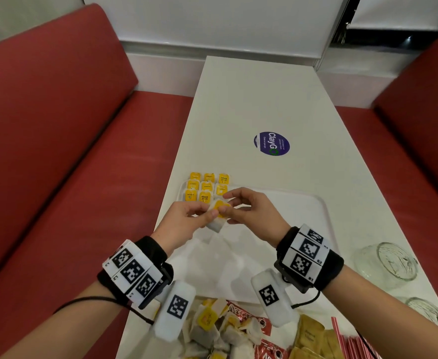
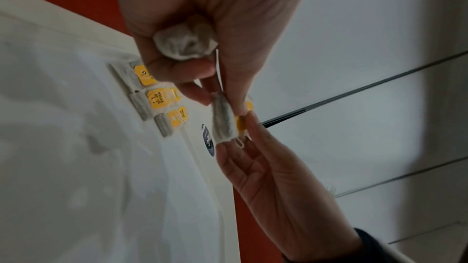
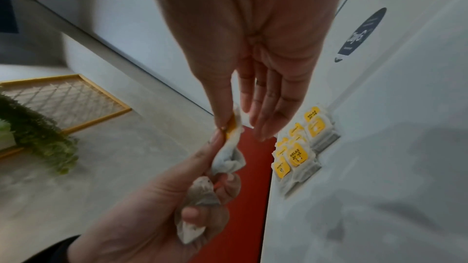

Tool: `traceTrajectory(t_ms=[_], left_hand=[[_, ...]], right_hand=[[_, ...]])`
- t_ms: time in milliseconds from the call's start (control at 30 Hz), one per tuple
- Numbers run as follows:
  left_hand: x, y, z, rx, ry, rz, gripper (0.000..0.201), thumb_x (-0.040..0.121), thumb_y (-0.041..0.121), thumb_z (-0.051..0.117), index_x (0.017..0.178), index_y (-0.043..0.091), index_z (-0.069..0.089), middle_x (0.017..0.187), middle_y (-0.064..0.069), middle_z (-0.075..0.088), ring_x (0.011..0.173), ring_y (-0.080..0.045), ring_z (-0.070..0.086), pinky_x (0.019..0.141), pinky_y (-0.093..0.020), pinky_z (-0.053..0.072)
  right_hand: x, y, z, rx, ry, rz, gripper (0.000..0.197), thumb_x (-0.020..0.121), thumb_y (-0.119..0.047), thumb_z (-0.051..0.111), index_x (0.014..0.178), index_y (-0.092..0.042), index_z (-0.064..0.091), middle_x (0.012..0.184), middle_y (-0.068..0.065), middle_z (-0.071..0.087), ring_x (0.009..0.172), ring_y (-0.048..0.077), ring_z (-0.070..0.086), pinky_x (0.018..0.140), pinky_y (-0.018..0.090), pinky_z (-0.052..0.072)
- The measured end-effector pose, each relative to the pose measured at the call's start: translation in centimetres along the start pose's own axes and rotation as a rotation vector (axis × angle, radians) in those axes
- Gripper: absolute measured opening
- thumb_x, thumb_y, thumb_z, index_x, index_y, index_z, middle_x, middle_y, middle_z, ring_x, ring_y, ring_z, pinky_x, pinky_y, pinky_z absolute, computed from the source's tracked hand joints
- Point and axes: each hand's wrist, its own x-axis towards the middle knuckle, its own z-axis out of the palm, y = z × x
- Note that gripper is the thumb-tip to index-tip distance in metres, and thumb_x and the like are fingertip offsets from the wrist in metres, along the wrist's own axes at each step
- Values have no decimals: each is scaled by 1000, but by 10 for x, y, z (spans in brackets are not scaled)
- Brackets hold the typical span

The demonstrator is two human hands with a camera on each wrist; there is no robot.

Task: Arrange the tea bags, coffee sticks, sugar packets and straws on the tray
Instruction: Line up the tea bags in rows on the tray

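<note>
I observe both hands above the tray (image 1: 324,211). My left hand (image 1: 184,218) has its grip closed around crumpled tea bags (image 2: 186,44). My right hand (image 1: 251,208) pinches one tea bag (image 1: 219,211) by thumb and forefinger, its other fingers straight. Arranged tea bags (image 1: 207,189) occupy the tray's far left corner.

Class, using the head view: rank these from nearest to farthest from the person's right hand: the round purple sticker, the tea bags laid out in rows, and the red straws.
1. The rows of tea bags, just beyond and left of the right hand, on the tray's far left corner.
2. The purple sticker, farther up the table.
3. The red straws, at the near right edge.
</note>
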Motion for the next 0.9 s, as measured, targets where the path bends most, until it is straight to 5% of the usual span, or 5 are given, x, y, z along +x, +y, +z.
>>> traceTrajectory(t_ms=[200, 433, 600, 767, 900], left_hand=[[11, -9, 5, -11, -3, -42, 21, 89, 22, 64, 97, 3, 68, 67, 1, 53, 34, 3, 41, 34, -10, 26], [44, -24, 8, 169, -17, -17, 15, 84, 19, 69, 70, 20, 65, 63, 10, 57, 54, 5, 50, 54, -7, 34], [69, -32, 13, 305, 13, -26, 16, 82, 16, 72, 72, 17, 59, 62, 8, 56, 62, -1, 51, 54, -2, 36], [86, -33, 11, 445, 4, -71, 12, 83, 20, 71, 75, 15, 63, 76, 1, 61, 76, -14, 56, 68, -20, 42], [96, -33, 11, 517, -6, -102, 13, 82, 22, 70, 73, 17, 63, 83, 0, 62, 84, -15, 57, 77, -24, 43]], right_hand=[[4, 4, -3, 105, -97, 130, 11, 85, -4, 64, 77, -10, 62, 64, 2, 64, 54, 7, 62, 65, 23, 57], [24, 18, -10, 75, 6, 175, 17, 80, -2, 70, 92, -8, 59, 67, 6, 62, 58, 14, 60, 64, 24, 58], [42, 29, -10, -104, 57, 174, 26, 75, -1, 74, 93, -11, 58, 71, 6, 64, 63, 20, 63, 71, 33, 59], [57, 36, -8, -208, 92, 175, 27, 76, 2, 70, 71, -14, 48, 66, 7, 62, 58, 20, 61, 67, 35, 56], [66, 38, -9, -253, 42, 175, 17, 78, 3, 66, 71, -11, 59, 63, 4, 62, 57, 15, 60, 70, 30, 57]])
